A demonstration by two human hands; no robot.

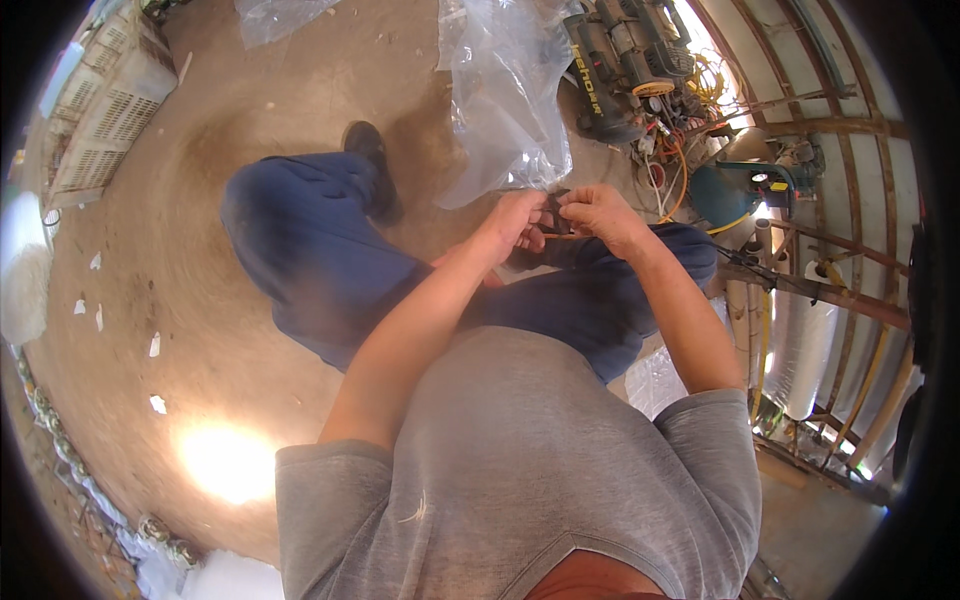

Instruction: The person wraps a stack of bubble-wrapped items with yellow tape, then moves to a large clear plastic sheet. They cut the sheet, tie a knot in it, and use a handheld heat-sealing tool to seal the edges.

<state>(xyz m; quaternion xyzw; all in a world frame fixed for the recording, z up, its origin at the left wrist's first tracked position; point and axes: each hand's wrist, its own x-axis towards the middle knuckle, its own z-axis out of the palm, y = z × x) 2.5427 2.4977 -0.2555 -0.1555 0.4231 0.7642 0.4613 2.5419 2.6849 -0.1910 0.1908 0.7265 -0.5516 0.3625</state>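
My left hand [517, 219] and my right hand [600, 214] are close together above my right leg. Between their fingers is a small dark strip or band [556, 211], too small to identify; both hands grip it. A thin orange strip or cord [566, 236] runs just below the fingers. Clear plastic sheeting [510, 97] stretches from the far side to a gathered end beside my hands. Whether a hand touches the plastic cannot be told.
An air compressor [607, 75] stands at the upper right, among hoses, near a teal tank [720, 191]. A plastic crate [112, 105] stands at the upper left. A plastic film roll [806, 337] leans at the right. White scraps [154, 344] lie on the floor.
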